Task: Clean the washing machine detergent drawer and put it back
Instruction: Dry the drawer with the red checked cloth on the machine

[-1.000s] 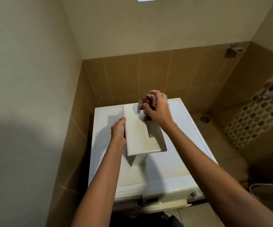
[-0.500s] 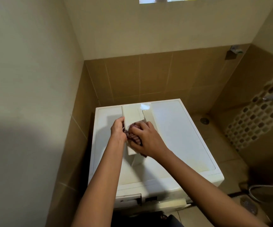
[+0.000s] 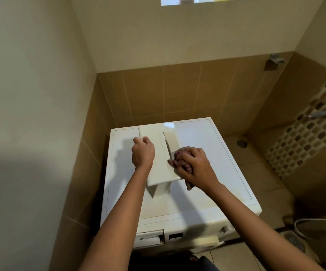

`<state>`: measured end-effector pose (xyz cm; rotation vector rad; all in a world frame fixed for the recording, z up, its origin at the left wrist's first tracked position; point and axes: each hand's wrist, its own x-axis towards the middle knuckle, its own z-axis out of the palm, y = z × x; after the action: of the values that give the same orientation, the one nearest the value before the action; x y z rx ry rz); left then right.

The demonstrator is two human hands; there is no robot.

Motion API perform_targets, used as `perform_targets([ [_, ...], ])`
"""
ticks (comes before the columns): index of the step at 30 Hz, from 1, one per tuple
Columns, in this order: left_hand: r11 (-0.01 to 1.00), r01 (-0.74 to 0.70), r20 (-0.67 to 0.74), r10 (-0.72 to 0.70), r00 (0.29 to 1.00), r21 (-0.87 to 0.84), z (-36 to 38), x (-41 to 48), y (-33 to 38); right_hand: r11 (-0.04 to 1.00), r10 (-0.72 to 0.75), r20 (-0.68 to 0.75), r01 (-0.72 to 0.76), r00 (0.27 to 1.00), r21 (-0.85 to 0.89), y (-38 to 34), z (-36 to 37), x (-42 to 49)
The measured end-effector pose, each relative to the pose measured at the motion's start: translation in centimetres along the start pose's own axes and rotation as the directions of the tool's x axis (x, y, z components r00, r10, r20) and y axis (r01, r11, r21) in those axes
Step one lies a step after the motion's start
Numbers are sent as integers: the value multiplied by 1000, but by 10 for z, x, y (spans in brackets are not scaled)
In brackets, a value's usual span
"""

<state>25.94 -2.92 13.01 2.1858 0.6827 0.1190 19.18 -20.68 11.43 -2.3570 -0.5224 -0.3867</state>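
Observation:
The white detergent drawer (image 3: 159, 153) lies upside down on top of the white washing machine (image 3: 213, 173), its front panel toward me. My left hand (image 3: 143, 153) grips the drawer's left edge, fingers curled over it. At the drawer's right edge, my right hand (image 3: 196, 167) holds a crumpled purplish cloth (image 3: 177, 160) and presses it against the plastic. The drawer's empty slot (image 3: 150, 238) shows at the machine's front upper left.
The machine stands in a corner with a plain wall on the left and brown tiles behind. A tiled shower floor with a drain (image 3: 241, 143) lies to the right, with a tap (image 3: 322, 114) on the mosaic wall and a hose (image 3: 314, 222) on the floor.
My right hand with the cloth has slid from the drawer's left part across to its right edge. The left hand has shifted a little up the left edge.

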Motion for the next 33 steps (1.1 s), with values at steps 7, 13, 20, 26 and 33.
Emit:
perform_targets([
  [7, 984, -129, -18, 132, 991, 125, 3, -14, -1, 921, 378, -100, -364, 920, 135, 10, 21, 87],
  [13, 980, -107, -28, 113, 993, 170, 2, -25, 3, 986, 52, 8, -50, 999, -157, 3, 22, 121],
  [20, 966, -106, -37, 118, 992, 234, 2, -26, 3, 968, 250, -70, -249, 966, 28, 18, 18, 109],
  [26, 982, -79, -14, 82, 997, 174, 2, -22, 4, 905, 390, -34, -377, 920, 197, 22, 6, 109],
  [33, 985, -103, 30, 100, 995, 137, 0, -26, 1, 779, 482, 28, -443, 876, 443, 26, -2, 64],
])
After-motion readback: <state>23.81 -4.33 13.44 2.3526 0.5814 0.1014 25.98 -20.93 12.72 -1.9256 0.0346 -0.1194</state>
